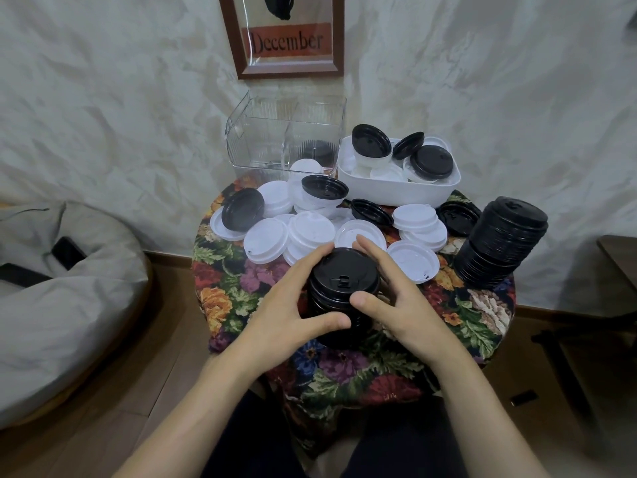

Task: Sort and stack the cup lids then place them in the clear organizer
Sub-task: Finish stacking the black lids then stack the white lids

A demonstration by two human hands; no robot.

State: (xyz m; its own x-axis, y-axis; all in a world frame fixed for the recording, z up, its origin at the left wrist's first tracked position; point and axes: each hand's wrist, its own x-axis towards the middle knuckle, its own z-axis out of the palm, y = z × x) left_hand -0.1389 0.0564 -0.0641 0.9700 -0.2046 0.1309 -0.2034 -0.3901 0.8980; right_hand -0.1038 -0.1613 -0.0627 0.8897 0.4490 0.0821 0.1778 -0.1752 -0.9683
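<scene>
Gripping black lid stack (344,281) with curled left hand (293,305), seemingly clasping it loosely with right hand (400,301), atop floral cloth (344,369).

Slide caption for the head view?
Left hand and right hand hold a stack of black plastic cup lids; loose white lids and clear organizer behind.
</scene>
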